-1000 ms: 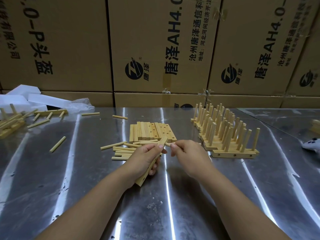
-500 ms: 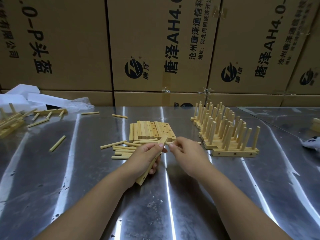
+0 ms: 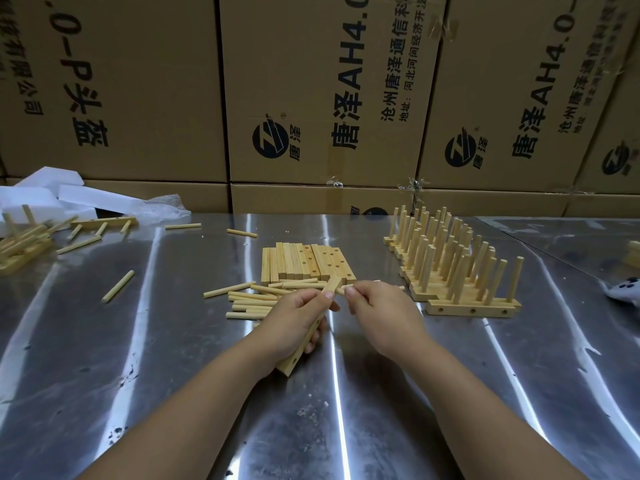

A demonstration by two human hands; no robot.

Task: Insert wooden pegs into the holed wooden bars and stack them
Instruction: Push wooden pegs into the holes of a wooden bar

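Holding the holed wooden bar [image 3: 291, 362] in your left hand [image 3: 298, 317], you've got the fingers curled under it and the thumb laid along its top. The bar's long axis runs from the near end by your wrist up and away, leaning a little to the right. The far end pokes out past your thumb, lifted off the steel table [image 3: 173, 375], and that's the spot that matters: your right hand [image 3: 384, 313] sits just beside it, thumb and forefinger pinching a wooden peg [image 3: 341, 290], the other fingers tucked in. Most of the peg is buried in the pinch; only a short tip shows, pointing left at the bar's far end, crosswise to the bar. Tip and bar look touching or very nearly so, and I can't tell whether it has entered a hole. My read: no peg stands in this bar yet, and the right hand is the one to drive, straight left, while the left only steadies. Keep the peg square to the face or it will likely jam. Beyond your hands lie the loose pegs [image 3: 252, 299] and the row of bare bars [image 3: 304, 261]; the finished pegged bars [image 3: 472, 310] stand off to the right.
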